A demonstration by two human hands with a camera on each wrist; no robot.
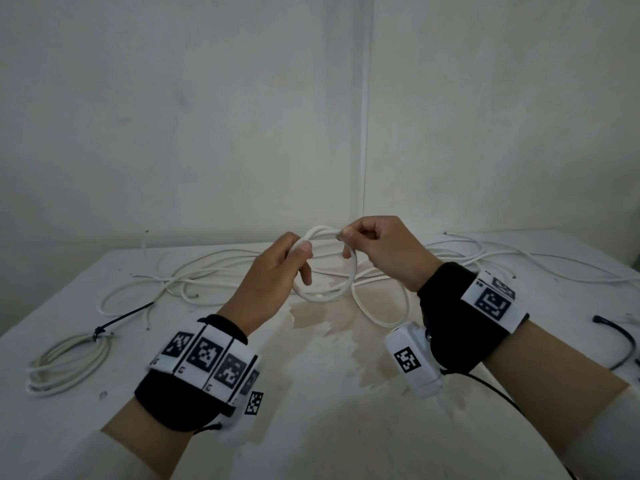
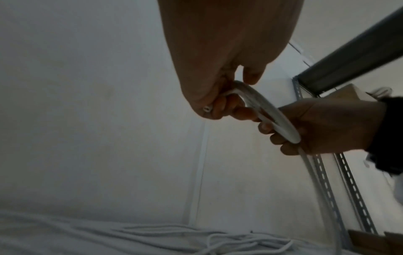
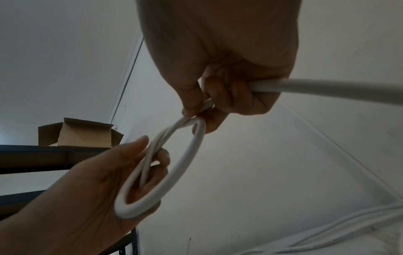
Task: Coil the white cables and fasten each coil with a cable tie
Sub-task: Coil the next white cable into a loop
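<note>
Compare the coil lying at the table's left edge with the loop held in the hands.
The tied coil rests on the table, several turns bound by a black cable tie. The held loop hangs in the air, smaller, untied, gripped by the left hand and right hand. Both are white cable.
</note>
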